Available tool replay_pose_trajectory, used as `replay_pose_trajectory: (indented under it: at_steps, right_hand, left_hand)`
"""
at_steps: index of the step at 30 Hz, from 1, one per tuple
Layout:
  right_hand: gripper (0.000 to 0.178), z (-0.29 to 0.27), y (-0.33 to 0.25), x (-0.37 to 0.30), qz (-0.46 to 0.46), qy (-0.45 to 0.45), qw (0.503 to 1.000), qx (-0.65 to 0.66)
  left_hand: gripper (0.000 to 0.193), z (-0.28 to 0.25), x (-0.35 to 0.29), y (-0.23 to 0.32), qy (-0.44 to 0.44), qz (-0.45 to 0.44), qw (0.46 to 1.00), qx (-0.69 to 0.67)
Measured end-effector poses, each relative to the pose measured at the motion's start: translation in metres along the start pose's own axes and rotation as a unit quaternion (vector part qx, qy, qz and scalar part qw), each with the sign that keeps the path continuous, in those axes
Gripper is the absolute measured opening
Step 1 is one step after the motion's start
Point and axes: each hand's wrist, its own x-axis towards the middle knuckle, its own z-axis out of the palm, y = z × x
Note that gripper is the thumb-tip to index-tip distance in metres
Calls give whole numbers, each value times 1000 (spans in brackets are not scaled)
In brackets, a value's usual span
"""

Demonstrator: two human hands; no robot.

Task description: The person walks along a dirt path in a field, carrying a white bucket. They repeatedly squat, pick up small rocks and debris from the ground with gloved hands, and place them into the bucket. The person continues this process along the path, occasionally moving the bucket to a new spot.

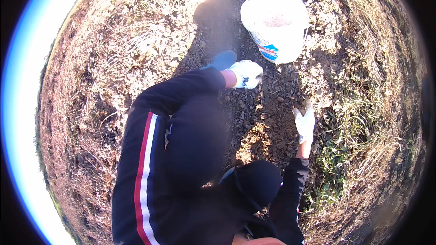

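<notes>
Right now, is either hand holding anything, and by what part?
Cannot tell. The left hand is curled near the white bucket but apart from it; the right hand reaches into the ground litter; any contents are hidden.

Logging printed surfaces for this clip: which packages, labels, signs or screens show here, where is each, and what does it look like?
White plastic bucket: on the dry, leaf-strewn ground at the top of the view, just beyond the gloved left hand; round, open-topped, white.
Label on the bucket: low on its near side wall; a small curved patch, blue with some red.
No signs or screens in view.
</notes>
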Motion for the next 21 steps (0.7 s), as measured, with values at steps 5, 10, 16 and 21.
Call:
replay_pose_trajectory:
  at_steps: [5, 10, 16, 21]
  right_hand:
    - [61, -50, -83, 78, -42, -1, 997, -58]
    - [70, -29, -174, 191, 60, -78, 986, 138]
    - [70, -25, -177, 283, 99, -76, 992, 5]
    - [60, -47, -199, 321, 150, -111, 978, 96]
  left_hand:
    - [32, 34, 65, -22, -123, 42, 991, -15]
    - [32, 38, 86, -72, -190, 118, 975, -17]
    - [30, -23, 108, -176, -152, 57, 986, 44]
    - [32, -59, 142, -271, 129, 58, 990, 14]
